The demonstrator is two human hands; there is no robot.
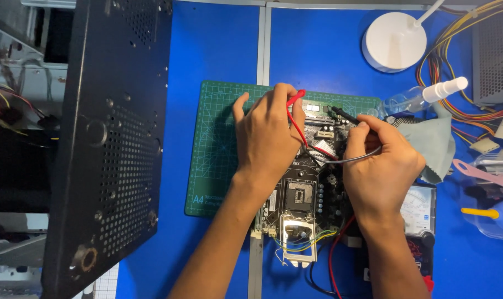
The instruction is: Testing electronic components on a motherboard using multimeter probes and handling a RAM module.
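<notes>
Down on the green cutting mat, a motherboard lies flat, its open processor socket near the person. Both hands work over its far half. The left hand rests palm down on the board, fingers curled around a red test probe whose red lead runs back under the hand. The right hand pinches a black test probe between thumb and fingers, the tip pointing left toward the far edge of the board; its dark lead loops between the two hands. An analogue multimeter sits just right of the board, partly under the right wrist. Farther right lie a grey cloth and a small spray bottle, with a white round lamp base at the far side. A black perforated computer case panel stands at the left of the blue table.
</notes>
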